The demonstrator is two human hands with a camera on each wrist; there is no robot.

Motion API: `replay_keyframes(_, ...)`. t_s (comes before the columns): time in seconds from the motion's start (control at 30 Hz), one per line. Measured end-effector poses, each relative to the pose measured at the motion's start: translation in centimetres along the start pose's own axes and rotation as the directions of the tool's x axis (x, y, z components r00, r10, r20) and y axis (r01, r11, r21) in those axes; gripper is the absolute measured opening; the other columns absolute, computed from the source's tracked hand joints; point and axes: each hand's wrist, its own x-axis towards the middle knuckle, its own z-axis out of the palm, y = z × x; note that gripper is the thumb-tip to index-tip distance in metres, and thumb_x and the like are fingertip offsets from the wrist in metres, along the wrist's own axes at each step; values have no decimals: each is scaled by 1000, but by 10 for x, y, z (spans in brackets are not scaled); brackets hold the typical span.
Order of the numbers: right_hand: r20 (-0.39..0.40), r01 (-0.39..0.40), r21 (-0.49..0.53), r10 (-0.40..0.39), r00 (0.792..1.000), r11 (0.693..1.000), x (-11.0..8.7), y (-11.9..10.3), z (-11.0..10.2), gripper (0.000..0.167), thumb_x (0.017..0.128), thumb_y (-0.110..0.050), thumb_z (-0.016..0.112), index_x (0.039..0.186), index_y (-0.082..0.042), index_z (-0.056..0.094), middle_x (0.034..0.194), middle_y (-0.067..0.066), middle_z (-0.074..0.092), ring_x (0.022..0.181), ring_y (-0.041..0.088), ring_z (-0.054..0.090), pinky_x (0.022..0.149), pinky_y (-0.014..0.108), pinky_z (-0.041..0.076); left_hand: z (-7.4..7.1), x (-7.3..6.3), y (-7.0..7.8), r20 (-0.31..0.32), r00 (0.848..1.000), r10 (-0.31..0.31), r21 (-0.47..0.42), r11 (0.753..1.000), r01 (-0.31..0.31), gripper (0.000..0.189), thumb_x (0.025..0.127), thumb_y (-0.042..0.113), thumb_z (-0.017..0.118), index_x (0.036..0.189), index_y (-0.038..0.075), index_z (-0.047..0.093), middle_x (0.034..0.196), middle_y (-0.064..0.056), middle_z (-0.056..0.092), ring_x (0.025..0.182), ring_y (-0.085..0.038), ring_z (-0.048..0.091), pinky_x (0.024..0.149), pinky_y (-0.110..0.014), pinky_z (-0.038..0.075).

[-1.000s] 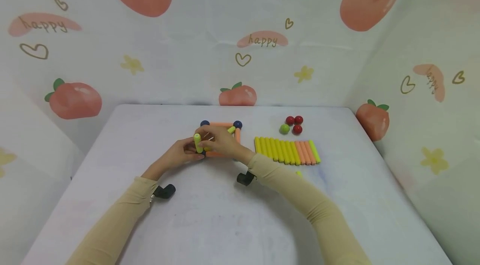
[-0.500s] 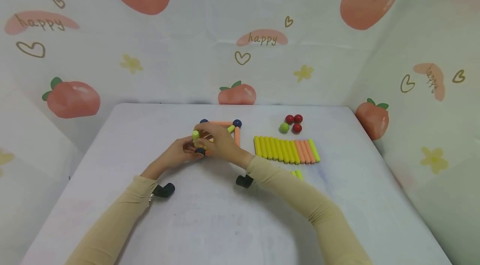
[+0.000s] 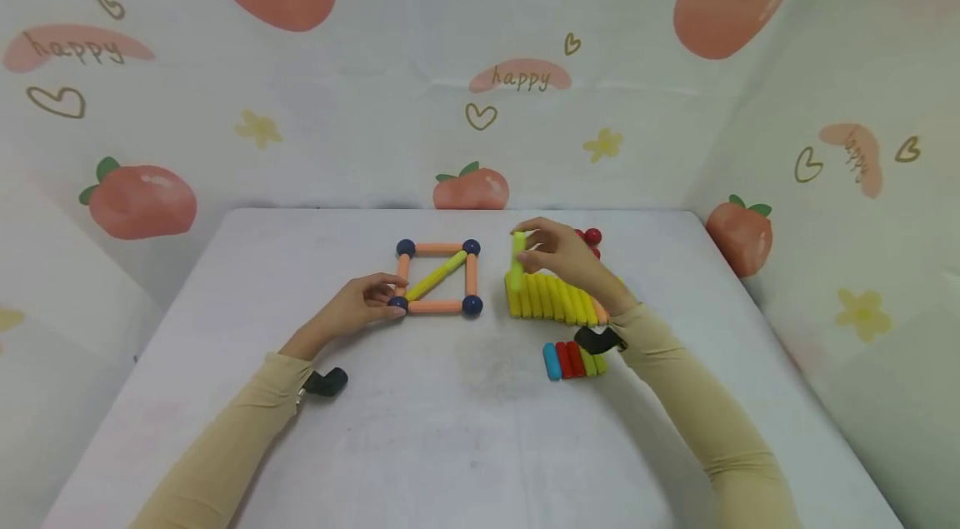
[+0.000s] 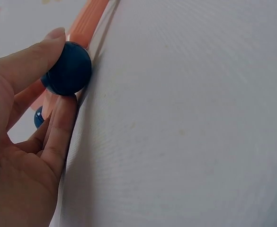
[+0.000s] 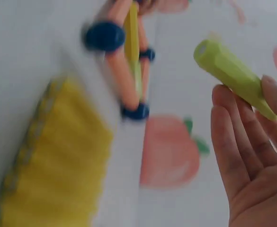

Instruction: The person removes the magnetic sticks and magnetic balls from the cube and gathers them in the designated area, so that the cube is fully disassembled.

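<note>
On the white table lies a square of orange rods (image 3: 435, 307) with navy balls at its corners. A yellow rod (image 3: 426, 283) joined to a lime-green one (image 3: 455, 262) crosses it diagonally. My left hand (image 3: 358, 304) pinches the near-left navy ball (image 4: 68, 71) between thumb and fingers. My right hand (image 3: 564, 258) is raised to the right of the square and holds another lime-green rod (image 5: 233, 71) upright between thumb and fingertips. That rod is in front of the left end of a row of yellow rods (image 3: 553, 297) in the head view.
Orange rods (image 3: 602, 312) continue the row, partly behind the right wrist. Nearer me lie short blue (image 3: 552, 361), red (image 3: 570, 360) and yellow-green rods (image 3: 593, 362). Red balls (image 3: 593, 237) sit at the back, partly hidden by the right hand. A patterned cloth wall (image 3: 360, 137) stands behind the table.
My right hand has lifted the lime-green rod away from the near-left ball and carried it right, towards the yellow row. The left hand stays at that ball.
</note>
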Motion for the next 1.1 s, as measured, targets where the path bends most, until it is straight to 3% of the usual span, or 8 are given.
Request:
replay_keyframes(0.17,-49,-115,-16,114,992,993,-38,43,-60,48,96,-28,66,139,-11,52,107,10,64,90,27,70,88,48,59,0,0,0,4,1000,-1,9,1000,1,55,85,27,79,134,13,59,121,-15,62,107,-24,62,90,-25,55)
replay_keyframes(0.33,-76,-247,33,249,966,969,-68,82,-108,59,98,-32,63,147,-7,42,108,2,64,89,14,69,86,31,60,0,-1,-1,3,1000,-11,16,1000,11,55,86,28,78,135,13,58,121,-16,62,108,-24,62,91,-25,55)
replay_keyframes(0.47,-48,-322,64,326,944,944,-85,112,-132,61,99,-33,61,149,-8,39,120,8,60,95,13,66,86,24,58,0,-1,-1,2,1000,-12,21,1000,12,55,86,29,78,135,14,58,122,-15,62,107,-24,62,91,-25,55)
replay_keyframes(0.6,3,-380,55,381,925,923,-95,135,-139,58,100,-33,59,150,-11,39,135,11,51,101,9,64,88,23,57,1,0,1,8,1000,-13,16,1000,12,55,86,29,78,135,14,58,121,-16,62,107,-24,61,90,-25,55)
replay_keyframes(0.83,46,-393,130,390,920,910,-101,154,-138,53,101,-25,57,147,-4,41,112,-12,62,90,4,61,82,20,57,1,0,2,10,1000,2,6,1000,-2,54,86,27,78,135,13,58,122,-15,62,107,-24,61,89,-23,55)
replay_keyframes(1.1,21,-418,111,418,908,902,-100,156,-133,55,99,-30,61,146,-5,45,117,-17,58,93,2,58,82,19,55,1,-1,1,5,1000,0,6,1000,0,53,87,26,77,135,13,59,123,-15,62,109,-25,61,91,-24,55)
